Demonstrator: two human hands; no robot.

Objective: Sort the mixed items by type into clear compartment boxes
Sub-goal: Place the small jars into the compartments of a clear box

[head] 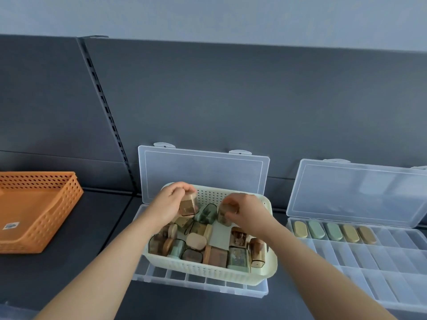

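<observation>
Picking is the step in hand: both hands work over the pale green perforated basket point(208, 269) at lower centre, which sits on an open clear compartment box point(201, 284). The left hand point(171, 204) curls round a small brown translucent case point(188, 207) with rounded corners, held just above the heap. The right hand point(246, 212) pinches a similar tan case point(225, 215) near the basket's far wall. The heap point(208, 243) mixes glossy green and brown cases with matte beige oval pieces. Next, I judge, each piece needs a free cell matching its type. The second clear box point(381, 269), at right, holds five smooth oval pieces point(332, 232) in its top row. An orange perforated tray point(46, 222) lies at left.
</observation>
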